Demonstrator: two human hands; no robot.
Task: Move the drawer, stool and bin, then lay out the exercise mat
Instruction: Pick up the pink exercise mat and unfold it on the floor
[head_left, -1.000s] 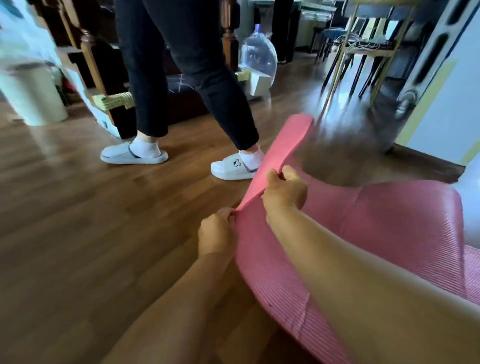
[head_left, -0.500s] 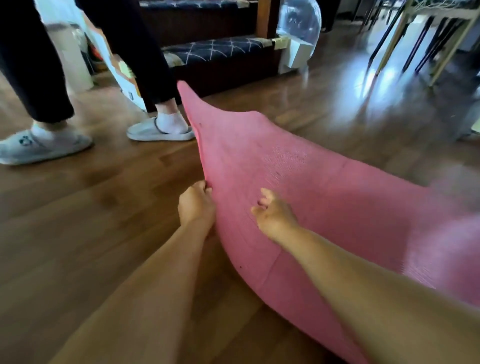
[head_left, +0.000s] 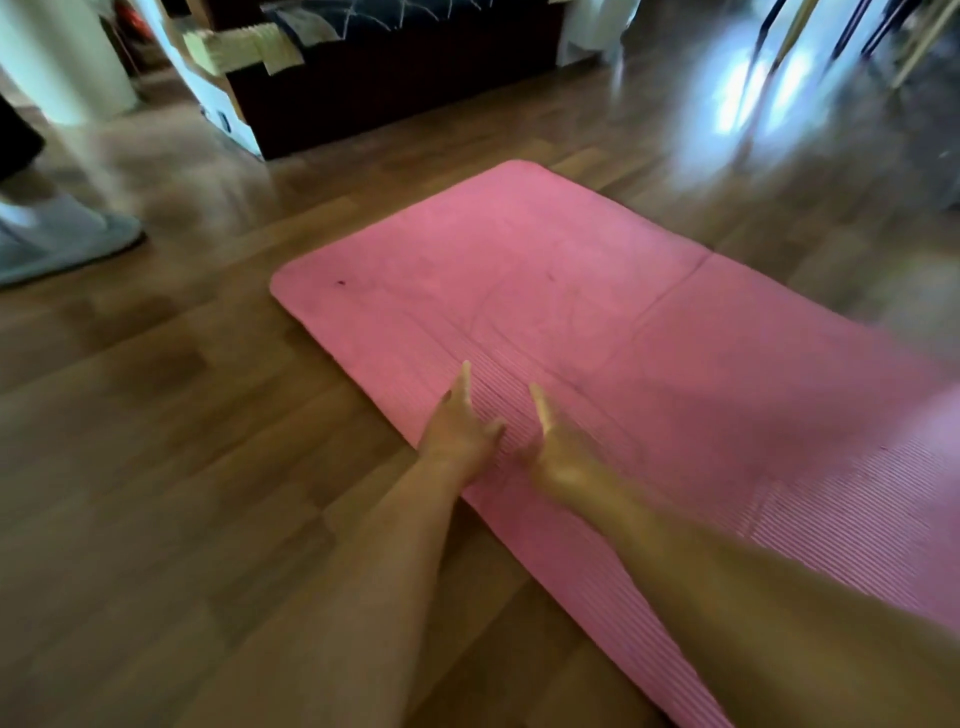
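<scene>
The pink mat (head_left: 597, 312) lies flat on the wooden floor (head_left: 156, 467). Left hand (head_left: 457, 431) and right hand (head_left: 558, 452), fingers straight and released, hover at its lower-left edge.

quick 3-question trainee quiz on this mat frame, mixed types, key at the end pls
1. True or false: the pink mat is rolled up.
2. What are the left hand and right hand doing? A) gripping a mat corner B) fingers extended over the mat's near edge C) holding a bin
3. What kind of surface does the mat lie on?

Key: 1. False, it lies spread flat. 2. B; blur hides whether they touch it. 3. The wooden floor.
</scene>
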